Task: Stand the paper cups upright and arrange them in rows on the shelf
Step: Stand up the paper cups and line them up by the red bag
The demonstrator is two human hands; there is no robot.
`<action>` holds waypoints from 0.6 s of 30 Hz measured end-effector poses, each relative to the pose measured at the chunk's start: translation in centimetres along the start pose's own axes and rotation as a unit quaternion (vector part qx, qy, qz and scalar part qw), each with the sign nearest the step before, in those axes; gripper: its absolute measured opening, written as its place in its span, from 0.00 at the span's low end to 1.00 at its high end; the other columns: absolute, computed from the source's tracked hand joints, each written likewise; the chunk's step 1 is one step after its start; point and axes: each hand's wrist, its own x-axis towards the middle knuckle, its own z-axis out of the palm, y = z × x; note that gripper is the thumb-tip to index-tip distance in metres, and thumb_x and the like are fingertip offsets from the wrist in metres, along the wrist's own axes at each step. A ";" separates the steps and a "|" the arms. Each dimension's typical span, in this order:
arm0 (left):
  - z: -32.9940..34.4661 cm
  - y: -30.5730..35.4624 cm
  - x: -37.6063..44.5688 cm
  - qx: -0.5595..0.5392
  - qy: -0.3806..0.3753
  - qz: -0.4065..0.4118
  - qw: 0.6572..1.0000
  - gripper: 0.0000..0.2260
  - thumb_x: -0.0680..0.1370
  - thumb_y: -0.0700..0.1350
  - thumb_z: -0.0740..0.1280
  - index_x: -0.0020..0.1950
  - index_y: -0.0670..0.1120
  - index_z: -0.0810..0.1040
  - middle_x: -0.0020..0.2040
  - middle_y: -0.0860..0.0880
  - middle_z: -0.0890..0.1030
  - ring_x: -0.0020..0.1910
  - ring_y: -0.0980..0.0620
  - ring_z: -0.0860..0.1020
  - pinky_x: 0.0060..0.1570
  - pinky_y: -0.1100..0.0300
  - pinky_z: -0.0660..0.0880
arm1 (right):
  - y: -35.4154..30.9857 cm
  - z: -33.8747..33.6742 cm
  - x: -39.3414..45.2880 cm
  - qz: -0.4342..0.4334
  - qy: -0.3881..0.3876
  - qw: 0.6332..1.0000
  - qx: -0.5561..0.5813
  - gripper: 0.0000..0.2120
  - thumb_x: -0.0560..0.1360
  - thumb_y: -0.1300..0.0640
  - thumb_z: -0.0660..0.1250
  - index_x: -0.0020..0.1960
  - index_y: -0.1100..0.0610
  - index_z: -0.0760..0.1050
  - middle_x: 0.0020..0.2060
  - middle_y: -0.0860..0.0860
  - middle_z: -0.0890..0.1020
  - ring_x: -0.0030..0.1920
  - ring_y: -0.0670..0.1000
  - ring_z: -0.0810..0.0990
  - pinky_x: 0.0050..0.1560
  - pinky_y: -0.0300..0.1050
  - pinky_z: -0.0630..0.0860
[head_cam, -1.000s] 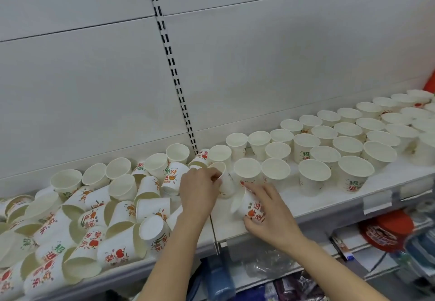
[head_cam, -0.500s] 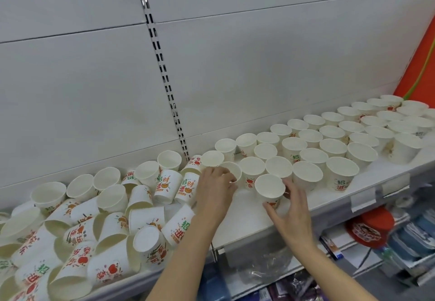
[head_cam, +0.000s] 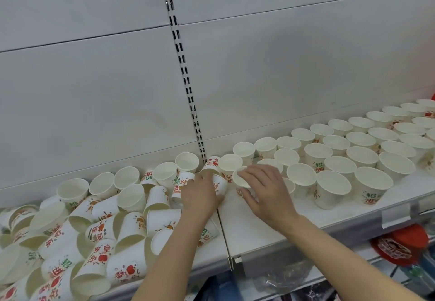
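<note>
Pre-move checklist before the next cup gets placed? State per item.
1. Right hand holds the upright cup by rim and wall: ok.
2. That cup stands at the left end of the arranged rows: ok.
3. Left hand has a secure grip on the tilted cup: cannot tell, fingers hide the contact.
4. Bare shelf in front for more cups: ok.
5. Toppled pile on the left all upright: not ok.

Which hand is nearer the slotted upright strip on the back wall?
Left. The left hand sits just below the slotted upright strip; the right hand is farther right, on an upright paper cup.
</note>
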 end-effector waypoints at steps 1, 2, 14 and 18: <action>0.0 0.0 0.0 -0.006 0.006 -0.002 1.000 0.29 0.72 0.58 0.68 0.69 0.52 0.64 0.61 0.48 0.75 0.55 0.46 0.76 0.46 0.54 0.71 | 0.1 0.8 1.6 -0.007 -0.015 1.000 0.002 0.12 0.73 0.56 0.67 0.55 0.58 0.79 0.50 0.52 0.81 0.54 0.55 0.76 0.57 0.49 0.69; -0.1 -0.2 -0.2 -0.013 0.011 -0.004 1.000 0.28 0.72 0.58 0.68 0.70 0.53 0.64 0.61 0.48 0.75 0.55 0.46 0.76 0.46 0.55 0.71 | 0.3 1.4 3.3 -0.011 -0.033 0.999 0.000 0.12 0.73 0.55 0.66 0.54 0.57 0.80 0.48 0.50 0.81 0.52 0.55 0.76 0.56 0.48 0.67; -0.3 -2.1 -4.1 -0.119 0.128 -0.071 0.982 0.22 0.71 0.58 0.69 0.56 0.49 0.65 0.52 0.51 0.74 0.46 0.48 0.76 0.39 0.56 0.73 | 1.3 8.2 12.6 -0.138 -0.490 0.857 -0.081 0.13 0.70 0.64 0.67 0.50 0.51 0.79 0.60 0.52 0.74 0.59 0.56 0.70 0.55 0.48 0.70; -0.3 -1.8 -5.1 -0.131 0.117 -0.073 0.982 0.20 0.71 0.59 0.68 0.55 0.51 0.67 0.53 0.53 0.74 0.46 0.49 0.74 0.35 0.58 0.66 | 0.8 9.4 13.7 -0.094 -0.505 0.852 -0.096 0.05 0.69 0.59 0.61 0.37 0.57 0.74 0.43 0.54 0.79 0.45 0.58 0.79 0.43 0.53 0.78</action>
